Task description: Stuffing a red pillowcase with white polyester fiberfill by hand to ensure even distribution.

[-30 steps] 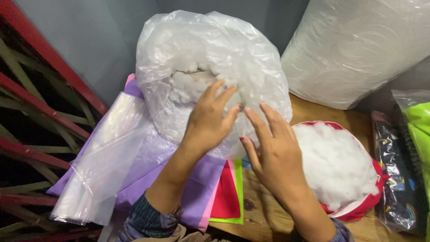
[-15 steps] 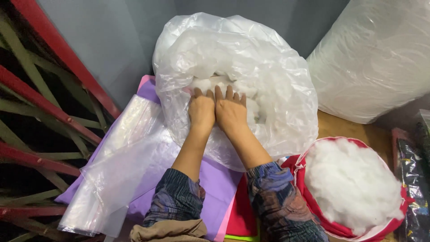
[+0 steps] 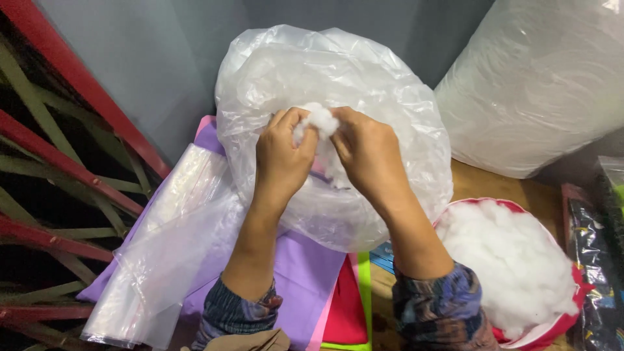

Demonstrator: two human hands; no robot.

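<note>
A small tuft of fluffy white fibre stuffing (image 3: 316, 121) sits pinched between the left hand (image 3: 281, 159) and the right hand (image 3: 369, 153), both closed on it at the mouth of the crinkled clear plastic bag (image 3: 390, 104). Beside the right forearm, a red fabric shell (image 3: 575, 305) brims with soft white filling. Purple cloth sheets (image 3: 305, 273) lie flat underneath.

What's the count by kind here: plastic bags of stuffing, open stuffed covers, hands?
Clear plastic bags of white stuffing: 2, the bag being worked in and the large bag at right
Red cover filled with stuffing: 1
Hands: 2, left hand and right hand, both pinching a stuffing tuft
Total: 5
</note>
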